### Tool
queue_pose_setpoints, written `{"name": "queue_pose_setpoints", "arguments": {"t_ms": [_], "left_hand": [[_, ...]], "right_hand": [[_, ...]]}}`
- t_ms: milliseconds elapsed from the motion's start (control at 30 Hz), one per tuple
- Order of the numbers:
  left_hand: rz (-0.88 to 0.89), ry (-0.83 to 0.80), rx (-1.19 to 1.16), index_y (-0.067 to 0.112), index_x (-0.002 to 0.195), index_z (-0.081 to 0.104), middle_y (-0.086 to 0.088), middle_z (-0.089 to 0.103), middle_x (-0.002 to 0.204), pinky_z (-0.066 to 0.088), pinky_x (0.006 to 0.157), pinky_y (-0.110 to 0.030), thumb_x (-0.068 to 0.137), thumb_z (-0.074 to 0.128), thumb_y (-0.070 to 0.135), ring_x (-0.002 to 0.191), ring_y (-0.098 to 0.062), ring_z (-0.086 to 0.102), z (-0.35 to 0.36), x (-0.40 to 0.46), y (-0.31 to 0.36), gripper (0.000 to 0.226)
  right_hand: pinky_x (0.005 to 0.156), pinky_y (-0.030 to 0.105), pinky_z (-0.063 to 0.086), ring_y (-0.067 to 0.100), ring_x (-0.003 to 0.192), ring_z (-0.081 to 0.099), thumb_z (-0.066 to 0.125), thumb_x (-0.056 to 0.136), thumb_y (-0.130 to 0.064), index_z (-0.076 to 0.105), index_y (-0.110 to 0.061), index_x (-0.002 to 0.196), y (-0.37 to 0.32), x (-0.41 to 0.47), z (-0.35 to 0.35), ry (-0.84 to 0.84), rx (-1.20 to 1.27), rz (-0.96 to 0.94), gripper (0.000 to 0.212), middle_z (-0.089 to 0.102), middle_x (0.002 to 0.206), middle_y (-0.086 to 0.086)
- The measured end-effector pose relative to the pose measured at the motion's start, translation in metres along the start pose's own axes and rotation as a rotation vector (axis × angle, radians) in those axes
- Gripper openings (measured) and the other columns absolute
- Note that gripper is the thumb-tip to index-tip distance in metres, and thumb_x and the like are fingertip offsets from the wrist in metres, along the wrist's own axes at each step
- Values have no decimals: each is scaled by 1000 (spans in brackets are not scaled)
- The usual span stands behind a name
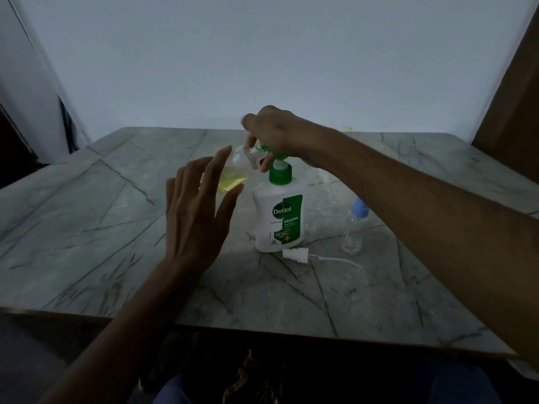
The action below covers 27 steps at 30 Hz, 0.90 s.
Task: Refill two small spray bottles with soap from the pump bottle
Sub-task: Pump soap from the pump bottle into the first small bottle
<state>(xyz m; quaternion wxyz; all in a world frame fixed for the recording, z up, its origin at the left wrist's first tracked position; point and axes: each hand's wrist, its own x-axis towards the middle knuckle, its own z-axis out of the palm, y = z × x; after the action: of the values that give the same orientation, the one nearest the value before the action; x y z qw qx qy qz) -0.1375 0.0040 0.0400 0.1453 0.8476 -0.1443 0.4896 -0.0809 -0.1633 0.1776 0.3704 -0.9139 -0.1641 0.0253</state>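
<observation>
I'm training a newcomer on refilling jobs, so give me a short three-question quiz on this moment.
1. True or false: the spray bottle with the blue cap stands to the right of the pump bottle.
2. What lies on the table just in front of the pump bottle? A) a spoon B) a white spray head with its tube C) a funnel
3. Which hand holds the small clear bottle at the pump's spout?

Key: 1 true. 2 B. 3 The right hand; the left hand is open beside the bottle.
</observation>
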Motion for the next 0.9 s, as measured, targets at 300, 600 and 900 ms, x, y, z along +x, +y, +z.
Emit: {"name": "queue_pose_setpoints", "arguments": {"t_ms": [300,600,900], "left_hand": [[7,-3,4,17,155,40,-22,57,133,41,90,-44,102,57,37,114,-33,51,-1,0,1,59],[17,10,4,14,154,42,-22,58,131,31,91,-32,102,55,39,112,-31,51,0,1,0,59],[27,13,3,15,155,40,-21,56,132,35,91,-34,102,55,40,112,-31,51,0,2,-1,60]], "right_hand": [[99,52,54,35,101,69,36,97,-43,58,-8,127,4,-2,7,56,16,39,51,68,114,18],[96,47,54,21,72,75,36,104,-40,58,-7,121,5,-1,4,34,16,-2,44,74,93,11],[91,44,56,27,86,72,36,103,-43,62,-7,114,2,-2,2,69,-32,-21,46,74,94,13]]}}
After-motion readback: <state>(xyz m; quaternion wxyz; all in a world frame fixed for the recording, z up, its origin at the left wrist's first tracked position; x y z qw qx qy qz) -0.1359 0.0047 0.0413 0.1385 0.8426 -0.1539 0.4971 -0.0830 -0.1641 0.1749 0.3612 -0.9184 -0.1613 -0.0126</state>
